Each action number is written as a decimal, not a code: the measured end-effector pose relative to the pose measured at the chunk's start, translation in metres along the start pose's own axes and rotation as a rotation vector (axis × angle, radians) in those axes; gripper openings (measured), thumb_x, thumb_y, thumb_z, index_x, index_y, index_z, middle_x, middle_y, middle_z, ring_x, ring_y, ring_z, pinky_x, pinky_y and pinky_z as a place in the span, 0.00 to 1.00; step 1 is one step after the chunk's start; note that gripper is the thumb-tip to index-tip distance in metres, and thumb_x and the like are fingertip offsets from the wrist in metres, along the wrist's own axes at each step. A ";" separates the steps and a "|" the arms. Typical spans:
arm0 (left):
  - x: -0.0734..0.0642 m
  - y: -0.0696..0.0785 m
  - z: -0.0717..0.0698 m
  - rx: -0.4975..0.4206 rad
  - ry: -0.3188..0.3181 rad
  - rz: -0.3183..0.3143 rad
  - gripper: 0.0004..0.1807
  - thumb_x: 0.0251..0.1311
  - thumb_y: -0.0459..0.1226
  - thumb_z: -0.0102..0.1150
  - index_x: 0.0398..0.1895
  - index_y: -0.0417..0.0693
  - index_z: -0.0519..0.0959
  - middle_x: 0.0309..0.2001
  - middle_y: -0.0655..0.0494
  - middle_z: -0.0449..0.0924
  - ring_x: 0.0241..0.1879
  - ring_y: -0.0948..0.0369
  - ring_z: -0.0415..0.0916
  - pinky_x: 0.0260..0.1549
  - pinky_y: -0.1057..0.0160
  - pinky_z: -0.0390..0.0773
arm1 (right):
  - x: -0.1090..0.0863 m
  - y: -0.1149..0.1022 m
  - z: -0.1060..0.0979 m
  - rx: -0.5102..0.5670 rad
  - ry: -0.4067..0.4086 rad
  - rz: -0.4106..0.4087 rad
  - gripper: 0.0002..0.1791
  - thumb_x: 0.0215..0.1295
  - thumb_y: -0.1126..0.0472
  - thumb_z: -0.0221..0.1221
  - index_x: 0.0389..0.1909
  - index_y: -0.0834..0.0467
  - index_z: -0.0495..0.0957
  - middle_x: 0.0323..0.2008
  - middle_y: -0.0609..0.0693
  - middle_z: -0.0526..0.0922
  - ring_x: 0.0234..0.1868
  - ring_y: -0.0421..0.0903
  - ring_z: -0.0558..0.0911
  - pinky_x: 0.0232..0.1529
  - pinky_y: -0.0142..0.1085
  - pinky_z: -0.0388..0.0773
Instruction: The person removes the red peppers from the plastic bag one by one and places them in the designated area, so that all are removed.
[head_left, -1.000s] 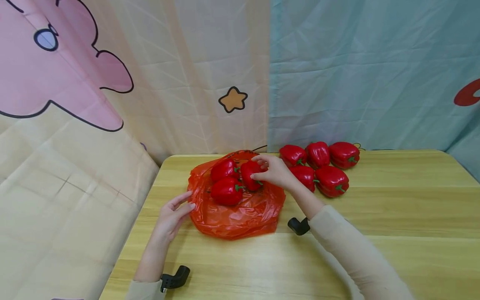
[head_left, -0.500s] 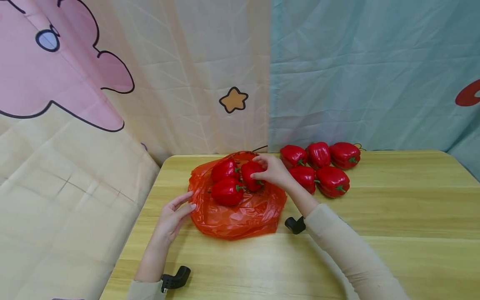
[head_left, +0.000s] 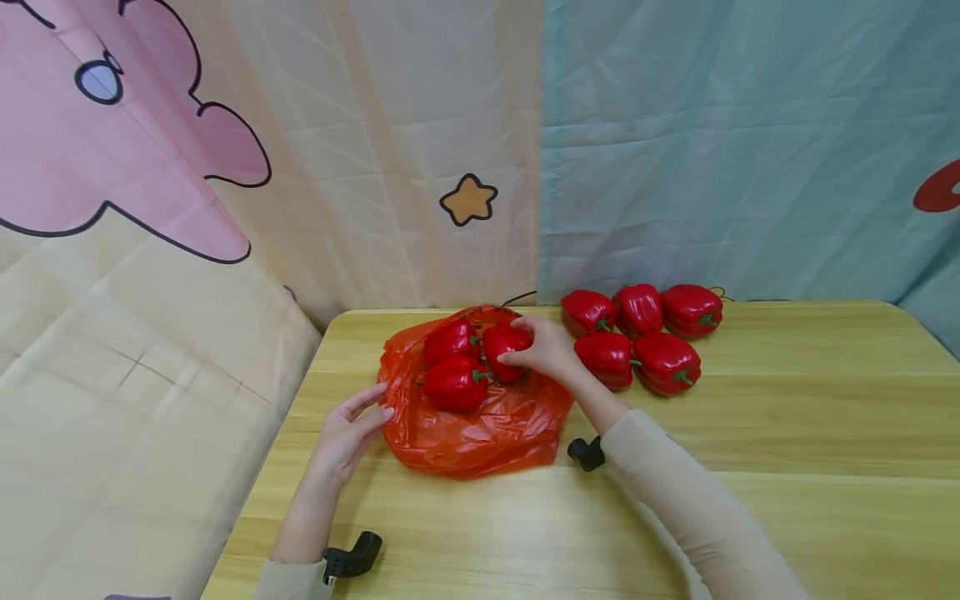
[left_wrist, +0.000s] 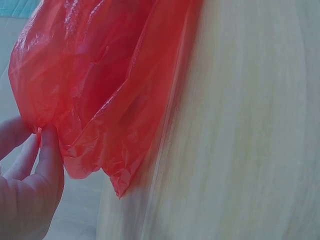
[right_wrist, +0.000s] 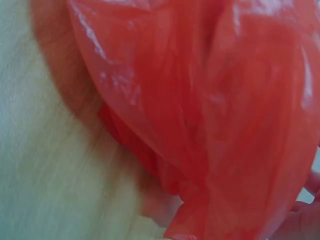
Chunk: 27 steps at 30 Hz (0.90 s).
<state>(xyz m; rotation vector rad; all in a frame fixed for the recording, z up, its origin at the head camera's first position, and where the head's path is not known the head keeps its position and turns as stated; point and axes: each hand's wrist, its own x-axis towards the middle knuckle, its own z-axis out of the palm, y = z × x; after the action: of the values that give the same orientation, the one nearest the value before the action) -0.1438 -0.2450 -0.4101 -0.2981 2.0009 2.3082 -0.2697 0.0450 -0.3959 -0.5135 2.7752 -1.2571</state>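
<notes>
A red plastic bag (head_left: 472, 446) lies spread on the table, with three red bell peppers inside its opening. Two of them, an upper pepper (head_left: 448, 342) and a lower pepper (head_left: 453, 385), sit side by side at the left. My right hand (head_left: 547, 348) holds the third bell pepper (head_left: 501, 348) between thumb and fingers, beside the other two. At the bag's left edge, my left hand (head_left: 347, 433) pinches the plastic; in the left wrist view the thumb and fingers (left_wrist: 49, 155) meet on a fold of the bag (left_wrist: 100, 90). The bag (right_wrist: 200, 100) hides most of the right hand in the right wrist view.
Several more red bell peppers (head_left: 637, 310) stand grouped right of the bag, close to the right forearm, near the back edge of the wooden table (head_left: 810, 433). A patterned curtain (head_left: 675, 150) hangs behind. Black camera mounts (head_left: 352, 556) stick out at the wrists.
My right hand stays on the third pepper inside the bag, while its wrist and forearm have shifted slightly left. The left hand keeps its place on the bag's edge.
</notes>
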 end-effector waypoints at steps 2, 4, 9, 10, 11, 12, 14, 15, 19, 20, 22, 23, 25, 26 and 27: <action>0.000 0.000 0.000 0.001 0.000 0.001 0.25 0.60 0.24 0.53 0.62 0.33 0.65 0.56 0.50 0.65 0.44 0.65 0.77 0.48 0.67 0.76 | 0.001 0.001 0.004 -0.031 0.018 -0.004 0.33 0.48 0.55 0.71 0.54 0.64 0.74 0.51 0.59 0.78 0.49 0.55 0.76 0.51 0.46 0.76; 0.001 0.000 0.000 -0.001 0.002 0.001 0.24 0.60 0.23 0.53 0.61 0.34 0.67 0.55 0.51 0.66 0.43 0.65 0.77 0.48 0.67 0.76 | 0.002 0.002 0.007 -0.058 0.038 -0.005 0.34 0.47 0.53 0.71 0.54 0.64 0.74 0.50 0.59 0.78 0.48 0.54 0.76 0.50 0.46 0.76; 0.001 -0.001 0.001 -0.012 0.002 0.006 0.21 0.59 0.23 0.52 0.57 0.40 0.72 0.52 0.54 0.68 0.43 0.65 0.77 0.48 0.66 0.76 | 0.003 0.002 0.011 -0.084 0.057 -0.020 0.35 0.44 0.52 0.72 0.54 0.63 0.74 0.50 0.59 0.79 0.48 0.55 0.76 0.50 0.46 0.76; 0.001 -0.001 0.001 -0.012 0.002 0.008 0.21 0.59 0.23 0.52 0.57 0.40 0.72 0.52 0.54 0.68 0.43 0.65 0.77 0.47 0.66 0.77 | 0.003 0.002 0.012 -0.086 0.057 -0.022 0.35 0.44 0.52 0.72 0.54 0.63 0.74 0.49 0.59 0.79 0.47 0.55 0.76 0.50 0.45 0.76; 0.001 -0.001 0.001 -0.013 0.001 0.007 0.21 0.59 0.23 0.52 0.57 0.40 0.72 0.51 0.55 0.68 0.43 0.65 0.77 0.47 0.66 0.77 | 0.003 0.001 0.012 -0.090 0.056 -0.024 0.35 0.44 0.52 0.72 0.53 0.63 0.75 0.49 0.59 0.79 0.47 0.55 0.76 0.49 0.46 0.76; 0.001 -0.001 0.001 -0.012 0.002 0.006 0.22 0.59 0.23 0.52 0.58 0.39 0.72 0.52 0.55 0.69 0.43 0.65 0.77 0.47 0.66 0.77 | 0.002 0.001 0.012 -0.089 0.056 -0.024 0.35 0.44 0.53 0.73 0.53 0.63 0.75 0.48 0.59 0.79 0.47 0.55 0.76 0.49 0.46 0.76; 0.001 -0.001 0.001 -0.008 0.001 0.005 0.23 0.59 0.23 0.52 0.60 0.37 0.70 0.52 0.54 0.68 0.43 0.65 0.77 0.47 0.66 0.76 | 0.001 0.001 0.012 -0.091 0.057 -0.025 0.34 0.44 0.53 0.73 0.52 0.63 0.75 0.48 0.59 0.79 0.46 0.55 0.76 0.49 0.46 0.76; 0.001 -0.001 0.001 -0.005 0.001 0.004 0.24 0.59 0.23 0.52 0.60 0.36 0.68 0.53 0.54 0.68 0.43 0.65 0.77 0.47 0.67 0.76 | 0.001 0.001 0.012 -0.088 0.057 -0.027 0.33 0.44 0.53 0.72 0.52 0.63 0.75 0.48 0.59 0.79 0.46 0.55 0.76 0.49 0.46 0.76; 0.000 0.000 0.002 0.006 0.001 0.003 0.26 0.60 0.24 0.53 0.63 0.32 0.64 0.54 0.53 0.67 0.43 0.65 0.77 0.47 0.68 0.76 | -0.001 0.001 0.011 -0.068 0.057 -0.030 0.33 0.44 0.54 0.73 0.52 0.62 0.76 0.48 0.59 0.79 0.46 0.55 0.76 0.49 0.46 0.76; 0.000 0.000 0.002 0.007 0.001 0.003 0.26 0.60 0.24 0.53 0.63 0.32 0.64 0.54 0.53 0.67 0.43 0.65 0.77 0.47 0.68 0.76 | -0.001 0.000 0.011 -0.065 0.058 -0.031 0.33 0.44 0.54 0.73 0.52 0.62 0.76 0.48 0.59 0.79 0.46 0.55 0.76 0.49 0.47 0.76; 0.000 0.000 0.002 0.005 0.003 0.002 0.26 0.60 0.24 0.53 0.63 0.32 0.64 0.53 0.53 0.67 0.43 0.65 0.77 0.47 0.68 0.76 | -0.002 0.000 0.011 -0.060 0.060 -0.036 0.32 0.43 0.55 0.73 0.52 0.62 0.76 0.49 0.59 0.79 0.47 0.55 0.76 0.49 0.47 0.76; 0.000 0.000 0.002 0.004 0.003 0.001 0.26 0.60 0.24 0.53 0.63 0.32 0.64 0.53 0.54 0.67 0.43 0.65 0.77 0.47 0.68 0.76 | -0.003 0.000 0.011 -0.061 0.062 -0.042 0.32 0.43 0.55 0.73 0.52 0.62 0.76 0.49 0.59 0.79 0.47 0.55 0.76 0.49 0.47 0.76; 0.001 0.000 0.002 -0.001 0.002 0.002 0.26 0.60 0.24 0.53 0.63 0.32 0.64 0.53 0.54 0.68 0.43 0.65 0.77 0.47 0.68 0.76 | -0.004 -0.001 0.010 -0.062 0.064 -0.051 0.32 0.43 0.55 0.73 0.52 0.62 0.76 0.49 0.59 0.79 0.47 0.56 0.75 0.49 0.48 0.75; 0.001 0.000 0.002 -0.002 0.002 0.002 0.26 0.60 0.24 0.53 0.63 0.32 0.64 0.53 0.54 0.68 0.43 0.65 0.77 0.47 0.68 0.76 | -0.005 -0.001 0.010 -0.064 0.064 -0.055 0.32 0.43 0.55 0.72 0.52 0.62 0.76 0.49 0.59 0.78 0.47 0.56 0.75 0.49 0.48 0.75; 0.001 0.000 0.002 -0.002 0.001 0.002 0.26 0.60 0.24 0.53 0.63 0.32 0.64 0.52 0.54 0.68 0.43 0.65 0.77 0.48 0.68 0.76 | -0.005 -0.001 0.010 -0.064 0.063 -0.057 0.32 0.43 0.54 0.72 0.52 0.62 0.76 0.49 0.59 0.78 0.48 0.56 0.75 0.49 0.48 0.75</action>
<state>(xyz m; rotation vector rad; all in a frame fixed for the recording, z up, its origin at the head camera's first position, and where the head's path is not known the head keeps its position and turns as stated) -0.1447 -0.2431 -0.4104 -0.2973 2.0007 2.3120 -0.2624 0.0384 -0.4022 -0.5717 2.8807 -1.2199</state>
